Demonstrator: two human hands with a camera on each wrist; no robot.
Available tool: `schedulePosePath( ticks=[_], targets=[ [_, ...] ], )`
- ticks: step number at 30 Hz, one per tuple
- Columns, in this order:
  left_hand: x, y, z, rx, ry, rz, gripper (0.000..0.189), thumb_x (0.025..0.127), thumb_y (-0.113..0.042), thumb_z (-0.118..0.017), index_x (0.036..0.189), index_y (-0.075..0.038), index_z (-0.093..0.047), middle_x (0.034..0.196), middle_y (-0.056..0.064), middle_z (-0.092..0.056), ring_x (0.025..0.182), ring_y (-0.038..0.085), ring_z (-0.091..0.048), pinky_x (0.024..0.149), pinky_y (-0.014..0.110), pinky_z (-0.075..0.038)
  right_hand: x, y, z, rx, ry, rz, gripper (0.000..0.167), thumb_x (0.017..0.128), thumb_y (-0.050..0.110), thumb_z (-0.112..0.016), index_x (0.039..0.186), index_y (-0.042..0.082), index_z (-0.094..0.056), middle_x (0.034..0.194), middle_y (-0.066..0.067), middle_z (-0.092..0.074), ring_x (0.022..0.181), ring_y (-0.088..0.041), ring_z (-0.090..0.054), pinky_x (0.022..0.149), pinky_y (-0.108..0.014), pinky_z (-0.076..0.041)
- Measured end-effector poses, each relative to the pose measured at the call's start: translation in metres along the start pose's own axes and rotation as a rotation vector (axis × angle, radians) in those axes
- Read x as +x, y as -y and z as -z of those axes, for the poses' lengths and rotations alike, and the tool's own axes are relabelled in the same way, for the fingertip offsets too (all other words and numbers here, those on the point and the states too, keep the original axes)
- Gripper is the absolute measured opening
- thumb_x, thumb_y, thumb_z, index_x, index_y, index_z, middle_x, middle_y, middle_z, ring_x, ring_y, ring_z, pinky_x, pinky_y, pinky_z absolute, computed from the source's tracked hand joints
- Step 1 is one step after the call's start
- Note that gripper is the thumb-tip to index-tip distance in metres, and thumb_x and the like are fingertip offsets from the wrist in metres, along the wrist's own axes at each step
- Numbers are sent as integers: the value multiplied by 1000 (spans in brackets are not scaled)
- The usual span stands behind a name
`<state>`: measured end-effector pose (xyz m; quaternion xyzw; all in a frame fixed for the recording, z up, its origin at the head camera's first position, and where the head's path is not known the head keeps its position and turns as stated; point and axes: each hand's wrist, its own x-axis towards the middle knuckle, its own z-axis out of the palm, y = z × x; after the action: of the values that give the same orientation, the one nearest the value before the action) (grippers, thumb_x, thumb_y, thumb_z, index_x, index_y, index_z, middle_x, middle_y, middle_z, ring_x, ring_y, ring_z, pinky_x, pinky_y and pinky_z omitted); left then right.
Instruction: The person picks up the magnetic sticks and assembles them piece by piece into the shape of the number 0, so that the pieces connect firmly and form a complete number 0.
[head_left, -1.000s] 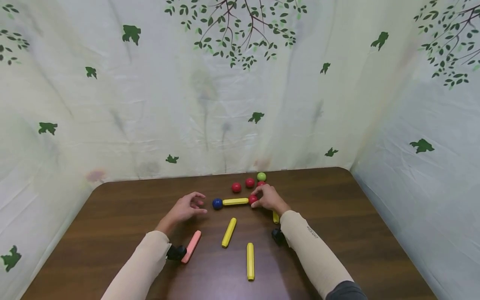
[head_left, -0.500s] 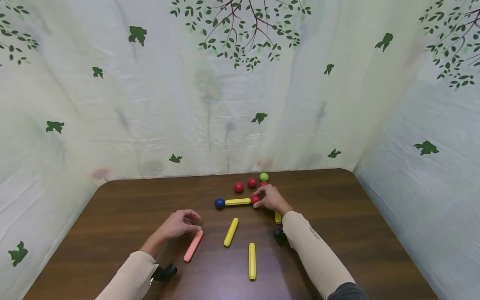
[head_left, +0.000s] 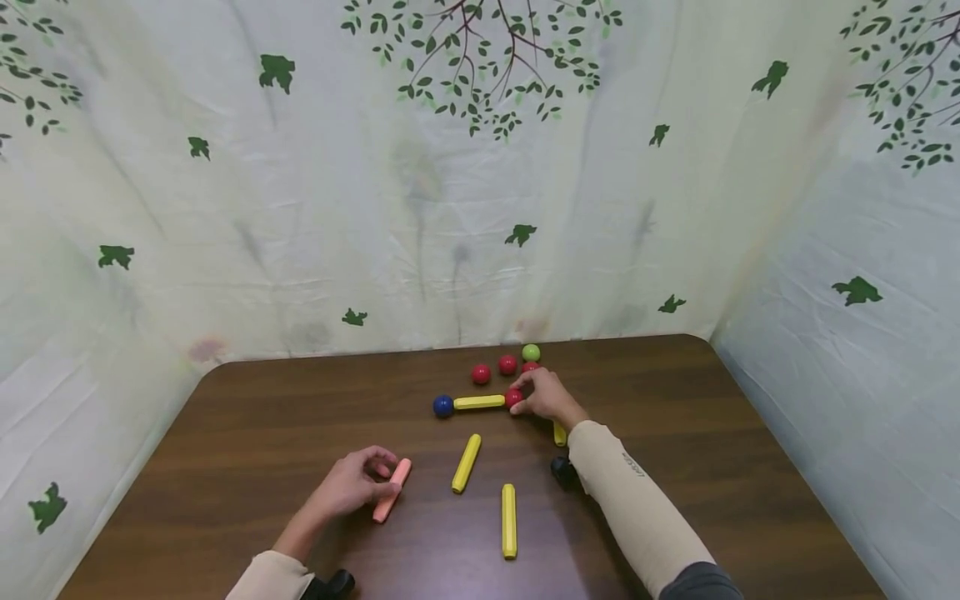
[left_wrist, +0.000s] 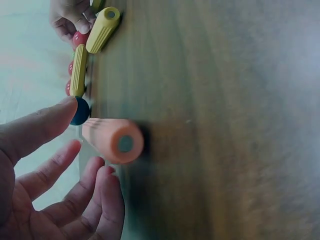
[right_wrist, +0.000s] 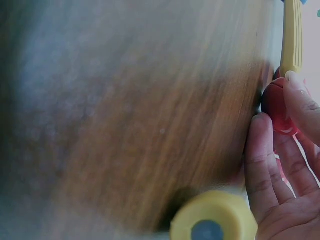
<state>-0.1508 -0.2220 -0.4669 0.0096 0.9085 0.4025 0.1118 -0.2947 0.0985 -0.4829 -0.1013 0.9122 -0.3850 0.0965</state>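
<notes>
My right hand (head_left: pixel 546 396) pinches a red ball (head_left: pixel 513 397) between thumb and fingers at the right end of a yellow rod (head_left: pixel 480 402). A blue ball (head_left: pixel 443 407) sits at that rod's left end. My left hand (head_left: pixel 356 483) is around a pink rod (head_left: pixel 387 507) lying on the table, thumb on one side and loosely bent fingers on the other. In the left wrist view, the pink rod (left_wrist: pixel 112 137) shows a grey disc in its end, and a gap shows between it and the fingertips.
Two yellow rods (head_left: pixel 467 463) (head_left: pixel 509 522) lie on the brown table (head_left: pixel 645 500) between the arms. Another yellow rod (head_left: pixel 559 434) is partly hidden by the right wrist. Behind the right hand are several red balls (head_left: pixel 481 374) and a green ball (head_left: pixel 531 352). A leaf-patterned curtain (head_left: pixel 420 275) borders the table.
My left hand has come back from near the blue ball, toward me, to the pink rod. The right hand has kept its grip on the red ball.
</notes>
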Motion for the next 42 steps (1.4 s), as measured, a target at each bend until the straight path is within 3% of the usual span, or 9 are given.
schedulePosePath(
  ticks=[11, 17, 24, 32, 36, 42],
  targets=[
    [-5, 3, -9, 42, -60, -19, 46, 68, -17, -87, 107, -8, -64, 81, 0, -59, 71, 14, -52, 62, 28, -41, -1, 2, 1, 14, 10, -13, 37, 71, 13, -86, 106, 8, -74, 107, -6, -65, 102, -23, -54, 90, -38, -46],
    [-6, 3, -12, 31, -41, -6, 45, 69, -11, -86, 108, -4, -63, 74, 1, -57, 61, 14, -53, 51, 27, -46, 0, 1, 1, 15, 25, -20, 37, 71, 13, -86, 106, 8, -73, 108, -6, -65, 104, -23, -54, 91, -39, -46],
    [-4, 1, -13, 91, -48, -10, 38, 70, -6, -82, 104, -4, -65, 71, -1, -58, 62, 12, -52, 55, 26, -43, -1, 1, 2, 28, 42, -40, 38, 72, 13, -85, 108, 9, -73, 109, -6, -63, 102, -22, -53, 89, -37, -47],
    [-2, -1, -11, 48, -49, 15, 34, 75, -4, -75, 107, 0, -65, 74, 0, -59, 63, 13, -54, 54, 26, -46, 0, 3, 2, 38, 36, -50, 38, 71, 13, -85, 107, 9, -73, 108, -6, -63, 100, -23, -52, 90, -39, -46],
    [1, -4, -9, -12, -33, 5, 35, 79, -3, -73, 111, 4, -63, 78, 2, -61, 63, 14, -56, 54, 28, -48, 0, 3, 3, 30, 33, -45, 38, 71, 13, -86, 107, 9, -73, 108, -6, -63, 101, -23, -52, 90, -39, -46],
    [8, -7, -6, -98, -1, 38, 39, 84, -3, -69, 120, 6, -58, 86, 6, -60, 67, 16, -56, 57, 32, -51, -1, 3, 3, 23, 32, -44, 38, 72, 13, -85, 107, 9, -73, 108, -6, -63, 101, -23, -52, 90, -39, -46]
  ],
)
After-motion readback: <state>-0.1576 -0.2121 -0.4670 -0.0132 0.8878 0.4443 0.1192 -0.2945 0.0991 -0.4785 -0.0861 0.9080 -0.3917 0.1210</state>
